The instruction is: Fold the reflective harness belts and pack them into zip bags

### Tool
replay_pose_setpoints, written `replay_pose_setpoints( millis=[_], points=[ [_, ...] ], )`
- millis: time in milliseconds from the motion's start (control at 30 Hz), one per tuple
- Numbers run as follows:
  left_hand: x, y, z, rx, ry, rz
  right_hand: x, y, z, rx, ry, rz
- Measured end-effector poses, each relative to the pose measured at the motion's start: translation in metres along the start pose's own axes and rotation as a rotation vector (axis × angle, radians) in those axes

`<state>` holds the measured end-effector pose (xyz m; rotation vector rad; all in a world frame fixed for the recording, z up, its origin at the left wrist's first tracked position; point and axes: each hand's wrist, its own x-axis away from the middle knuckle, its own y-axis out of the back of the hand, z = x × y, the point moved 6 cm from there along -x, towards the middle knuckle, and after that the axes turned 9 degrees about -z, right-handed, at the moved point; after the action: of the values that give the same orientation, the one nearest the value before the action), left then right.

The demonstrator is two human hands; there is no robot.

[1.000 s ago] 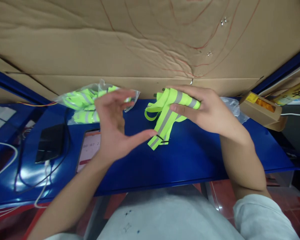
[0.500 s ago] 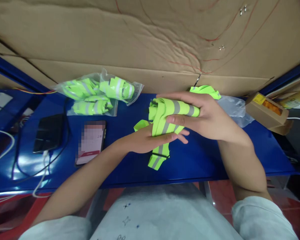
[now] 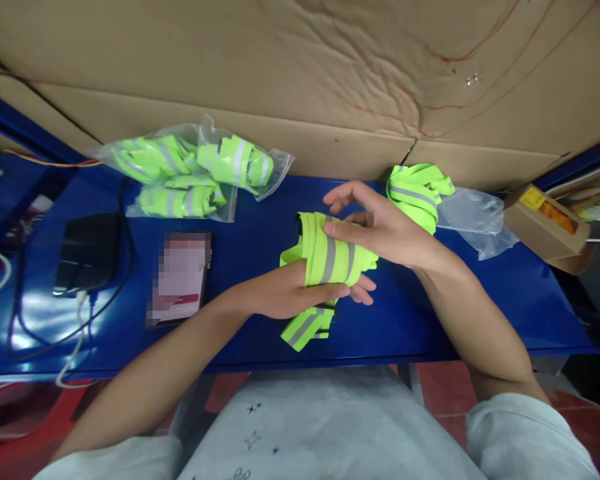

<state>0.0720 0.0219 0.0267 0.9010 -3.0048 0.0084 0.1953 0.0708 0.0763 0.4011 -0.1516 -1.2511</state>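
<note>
A neon-yellow reflective strap (image 3: 330,257) with grey stripes is wrapped over my left hand (image 3: 285,297), whose fingers close around it above the blue table (image 3: 405,313). One end of the strap hangs down below that hand. My right hand (image 3: 380,227) rests its fingertips on top of the wrapped strap, thumb lifted and fingers partly spread. Just behind my right hand lies another bundled yellow strap (image 3: 417,197).
Clear bags of yellow straps (image 3: 190,177) lie at the back left. A phone (image 3: 180,277) and a black device (image 3: 85,253) with cables sit on the left. An empty plastic bag (image 3: 473,217) and a small cardboard box (image 3: 545,223) are at the right. A cardboard wall (image 3: 300,80) stands behind.
My left hand moved right from the bags and took hold of the strap. My right hand shifted from gripping the bundle to pressing on top of it. The camera view tilted down a little.
</note>
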Motion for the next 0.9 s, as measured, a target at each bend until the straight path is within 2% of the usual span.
replay_pose_setpoints(
  millis=[33,100,167,267,367,467,533,600,667,733,800,900],
  points=[
    [-0.001,0.002,0.002,0.003,-0.007,-0.005,0.001,-0.002,0.004,0.085,0.097,0.015],
    [-0.003,0.009,0.006,-0.021,-0.04,-0.03,0.006,-0.01,0.01,0.258,0.239,0.127],
    [-0.004,0.016,0.008,-0.068,-0.086,-0.066,0.012,-0.018,0.008,0.4,0.272,0.237],
    [-0.004,0.019,0.01,-0.061,-0.078,-0.013,0.015,-0.027,-0.002,0.48,0.199,0.294],
    [-0.002,0.017,0.012,0.04,0.033,0.088,0.013,-0.034,-0.007,0.398,0.133,0.269],
    [-0.002,0.02,0.016,0.105,0.115,0.058,0.012,-0.042,-0.01,0.243,0.012,0.276],
    [-0.003,0.026,0.019,0.14,0.154,-0.013,0.01,-0.042,-0.009,0.231,-0.014,0.22],
    [-0.003,0.032,0.02,0.2,0.174,-0.096,0.009,-0.039,-0.006,0.287,0.042,0.139],
    [-0.002,0.035,0.019,0.276,0.179,-0.13,0.008,-0.035,-0.001,0.331,0.113,0.087],
    [0.0,0.034,0.016,0.36,0.166,-0.102,0.008,-0.03,0.006,0.348,0.189,0.026],
    [0.002,0.028,0.011,0.448,0.14,-0.026,0.008,-0.019,0.013,0.345,0.244,-0.077],
    [0.005,0.016,0.005,0.515,0.128,0.059,0.009,0.0,0.023,0.288,0.238,-0.227]
  ],
)
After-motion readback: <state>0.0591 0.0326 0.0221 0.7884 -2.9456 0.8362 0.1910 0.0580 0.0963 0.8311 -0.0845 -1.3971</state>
